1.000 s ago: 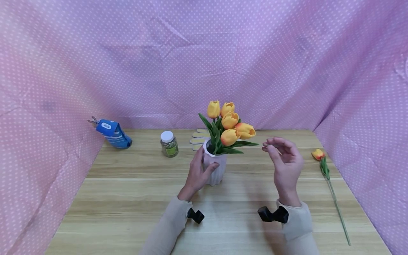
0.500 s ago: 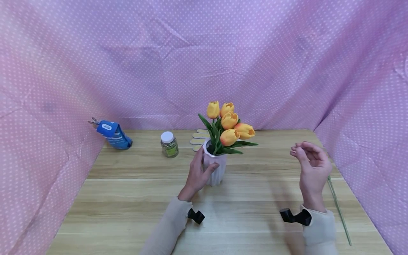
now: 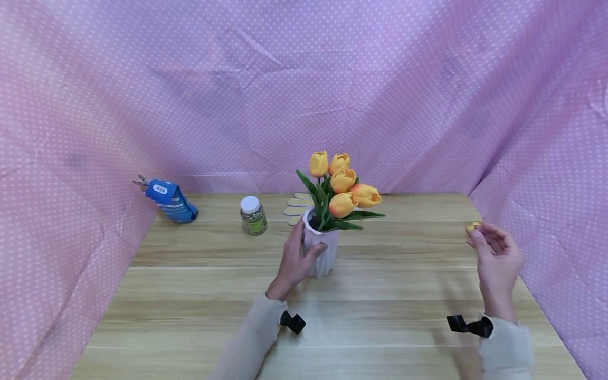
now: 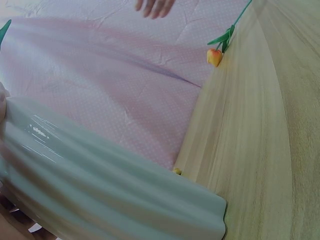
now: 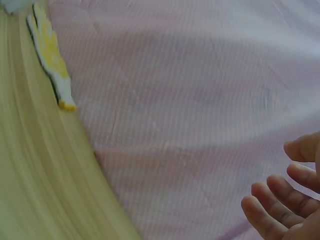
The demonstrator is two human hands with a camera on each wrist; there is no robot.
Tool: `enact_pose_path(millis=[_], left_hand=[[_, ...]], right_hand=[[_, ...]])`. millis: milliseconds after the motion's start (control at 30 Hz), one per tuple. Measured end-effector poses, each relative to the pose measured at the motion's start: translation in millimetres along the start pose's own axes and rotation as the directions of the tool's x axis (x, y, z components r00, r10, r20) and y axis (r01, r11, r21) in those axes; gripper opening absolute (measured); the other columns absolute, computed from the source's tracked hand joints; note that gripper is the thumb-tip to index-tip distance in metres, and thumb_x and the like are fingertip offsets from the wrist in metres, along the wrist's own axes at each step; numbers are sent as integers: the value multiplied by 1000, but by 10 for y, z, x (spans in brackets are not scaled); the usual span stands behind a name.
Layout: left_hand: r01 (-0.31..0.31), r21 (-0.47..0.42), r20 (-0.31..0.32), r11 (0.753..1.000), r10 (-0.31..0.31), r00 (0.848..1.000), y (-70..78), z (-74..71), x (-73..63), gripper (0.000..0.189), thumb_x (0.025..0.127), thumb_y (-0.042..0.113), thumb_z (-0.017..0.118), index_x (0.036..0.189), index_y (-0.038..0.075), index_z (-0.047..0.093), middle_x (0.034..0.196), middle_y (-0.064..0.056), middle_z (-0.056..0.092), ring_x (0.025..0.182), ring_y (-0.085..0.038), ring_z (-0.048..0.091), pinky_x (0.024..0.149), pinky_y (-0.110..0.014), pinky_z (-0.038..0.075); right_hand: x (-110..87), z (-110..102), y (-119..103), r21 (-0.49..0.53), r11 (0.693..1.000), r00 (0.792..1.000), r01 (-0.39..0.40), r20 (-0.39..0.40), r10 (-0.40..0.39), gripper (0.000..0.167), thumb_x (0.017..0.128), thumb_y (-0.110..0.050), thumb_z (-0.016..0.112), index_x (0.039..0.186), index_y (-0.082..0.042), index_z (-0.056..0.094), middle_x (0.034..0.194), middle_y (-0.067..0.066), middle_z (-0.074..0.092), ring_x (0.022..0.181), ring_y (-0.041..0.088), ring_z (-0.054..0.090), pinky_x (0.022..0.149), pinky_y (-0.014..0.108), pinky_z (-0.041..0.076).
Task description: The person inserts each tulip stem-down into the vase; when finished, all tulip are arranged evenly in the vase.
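My left hand [image 3: 293, 263] grips the side of a white fluted vase [image 3: 326, 254], thumb on the near side and fingers round the left. Upright in the vase is a bunch of orange-yellow tulips [image 3: 343, 179] with green leaves. The vase [image 4: 110, 172] fills the lower left of the left wrist view. At the far right my right hand [image 3: 499, 259] hovers over a loose tulip [image 3: 472, 227], hiding most of it. That tulip [image 4: 214, 57] lies on the table, apart from the hand, in the left wrist view. Loosely bent fingers [image 5: 280, 212] hold nothing.
Left of the vase stands a jar [image 3: 254, 216] with a white lid. A blue pouch [image 3: 173, 201] is at the back left. A yellow and white glove [image 3: 296, 207] lies behind the vase. Pink dotted cloth [image 3: 237, 95] hangs round the wooden table [image 3: 199, 311].
My right hand has moved right, away from the vase, to over the loose tulip. My left hand stays on the vase.
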State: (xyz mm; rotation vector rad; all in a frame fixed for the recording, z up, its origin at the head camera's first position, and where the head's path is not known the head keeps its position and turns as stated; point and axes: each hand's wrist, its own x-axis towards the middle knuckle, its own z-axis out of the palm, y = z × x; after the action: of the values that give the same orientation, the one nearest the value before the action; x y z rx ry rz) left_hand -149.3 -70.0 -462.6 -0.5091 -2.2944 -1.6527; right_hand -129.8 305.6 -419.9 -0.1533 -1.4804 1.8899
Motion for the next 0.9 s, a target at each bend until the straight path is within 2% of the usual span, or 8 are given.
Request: enact_pose_path(millis=[100,200,333,533,633,700,800,900], left_hand=[[-1,-4,1,1000,1,1000,-2,0,0,80,97,53,59,155,7,30,145,-19,50,131,-35,54,107,-58,49],[-5,-12,5,1000,5,1000,-4,-2,-1,79,97,51,60,155,7,30,145,-19,50,131,-35,54,107,-57,48],[-6,-16,3,1000,6,1000,-1,-6,-1,78,97,49,61,155,8,30,146,-18,50,131,-33,54,108,-57,48],[-4,-1,0,1000,4,1000,-5,-5,-3,80,96,54,59,155,7,31,146,-18,50,131,-34,54,107,-58,48],[-2,2,1,1000,2,1000,-5,-4,-4,81,96,56,59,155,7,31,145,-19,50,131,-35,54,107,-58,48],[-3,3,1,1000,3,1000,-1,-4,-5,81,96,56,58,155,7,31,145,-19,50,131,-35,54,107,-58,48],[-10,2,1,1000,10,1000,5,-6,-6,81,96,55,58,155,7,30,145,-19,50,131,-35,54,108,-58,47],[-17,2,-1,1000,17,1000,3,-6,-4,80,97,55,58,155,7,31,145,-19,51,131,-35,54,108,-58,48]], right_hand=[[56,-134,32,-101,991,995,-89,-54,84,22,85,10,71,106,2,69,90,-1,73,77,5,69,65,12,57],[104,-271,73,-195,965,982,-178,-103,160,24,85,6,72,105,-8,70,91,-7,72,79,0,68,65,7,55],[147,-448,156,-362,912,980,-194,-120,161,25,87,2,72,104,-16,70,88,-17,70,78,-6,65,68,2,51],[156,-685,258,-658,733,985,-173,-100,142,26,91,-14,71,102,-35,62,84,-34,59,76,-19,56,67,-3,42],[150,-777,288,-734,655,981,-183,-90,173,22,91,-19,71,109,-30,63,85,-36,53,76,-21,51,66,-3,40],[156,-831,312,-774,603,975,-192,-81,206,28,92,-22,70,119,-20,63,91,-30,55,77,-20,48,67,-2,39],[173,-910,359,-840,517,967,-165,-36,251,49,94,-25,67,136,-2,55,112,-1,66,81,-15,45,69,2,36],[189,-985,419,-899,427,958,-96,34,286,61,96,-26,64,143,7,45,134,30,56,94,9,57,71,11,35]])
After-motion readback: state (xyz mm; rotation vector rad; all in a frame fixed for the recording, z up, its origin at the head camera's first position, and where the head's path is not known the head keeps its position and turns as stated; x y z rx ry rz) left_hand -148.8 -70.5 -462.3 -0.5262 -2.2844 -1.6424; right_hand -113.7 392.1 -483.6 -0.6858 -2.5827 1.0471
